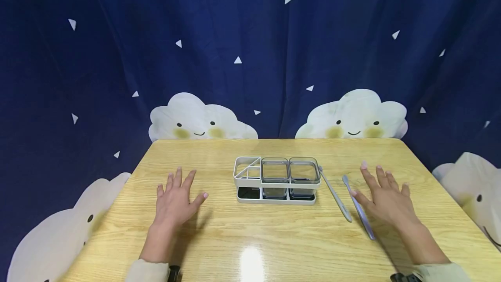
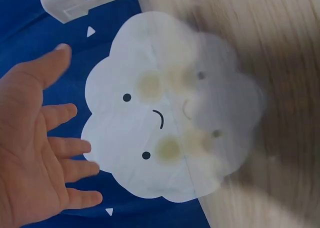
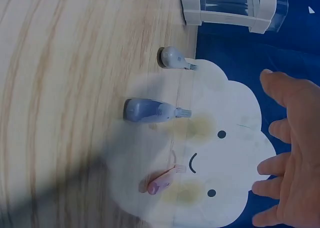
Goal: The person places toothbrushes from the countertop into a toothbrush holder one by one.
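My left hand [image 1: 176, 201] hovers over the table's left side, fingers spread, holding nothing. On the right, my right hand [image 1: 387, 197] is likewise spread and empty. A grey toothbrush [image 1: 335, 195] lies beside a white toothbrush holder [image 1: 249, 182]. Closer to the right hand is a purple toothbrush [image 1: 361, 212], which the thumb tip overlaps in the head view. The right wrist view also shows a pink toothbrush [image 3: 162, 181]; from the head it is mostly hidden under the right hand. Two clear cups [image 1: 275, 171] sit in the holder's middle and right compartments.
The holder stands at mid-table between the hands, its left section split by thin dividers. The light wooden table [image 1: 211, 238] ends at a dark blue curtain [image 1: 219, 21] with white clouds and triangles. A watch [image 1: 405, 277] is at the right wrist.
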Demonstrator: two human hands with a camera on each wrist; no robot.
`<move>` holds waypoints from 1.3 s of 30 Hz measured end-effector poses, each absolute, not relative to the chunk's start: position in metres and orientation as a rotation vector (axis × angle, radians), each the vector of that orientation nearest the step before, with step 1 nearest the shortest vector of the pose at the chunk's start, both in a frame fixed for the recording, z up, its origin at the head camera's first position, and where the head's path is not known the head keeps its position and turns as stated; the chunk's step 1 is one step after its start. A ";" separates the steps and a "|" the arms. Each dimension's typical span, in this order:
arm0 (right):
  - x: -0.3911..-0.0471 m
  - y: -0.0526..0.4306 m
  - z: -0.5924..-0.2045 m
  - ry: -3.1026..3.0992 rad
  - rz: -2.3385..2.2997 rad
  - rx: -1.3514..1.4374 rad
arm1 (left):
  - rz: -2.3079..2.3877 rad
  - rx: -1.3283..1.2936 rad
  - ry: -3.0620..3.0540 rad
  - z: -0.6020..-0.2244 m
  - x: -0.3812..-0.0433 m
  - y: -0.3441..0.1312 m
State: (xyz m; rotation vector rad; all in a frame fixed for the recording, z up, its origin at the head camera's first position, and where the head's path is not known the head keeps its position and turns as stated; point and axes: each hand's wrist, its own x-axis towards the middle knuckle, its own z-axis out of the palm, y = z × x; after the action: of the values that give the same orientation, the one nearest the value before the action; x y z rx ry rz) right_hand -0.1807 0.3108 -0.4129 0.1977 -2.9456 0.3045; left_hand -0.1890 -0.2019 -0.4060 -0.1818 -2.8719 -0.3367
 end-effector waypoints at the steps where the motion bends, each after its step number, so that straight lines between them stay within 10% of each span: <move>1: -0.180 0.311 -0.413 -2.937 0.307 0.208 | -0.338 -0.187 -2.865 -0.406 -0.189 -0.202; 39: -0.196 0.292 -0.427 -2.645 1.381 0.167 | -1.532 -0.389 -2.471 -0.421 -0.205 -0.167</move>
State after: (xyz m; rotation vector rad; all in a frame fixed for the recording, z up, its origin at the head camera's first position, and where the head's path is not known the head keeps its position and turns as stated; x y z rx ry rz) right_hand -0.1963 0.2916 -0.4273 0.1674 -2.6452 1.3813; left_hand -0.2049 -0.1672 -0.4210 -0.3885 -2.4706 -1.5323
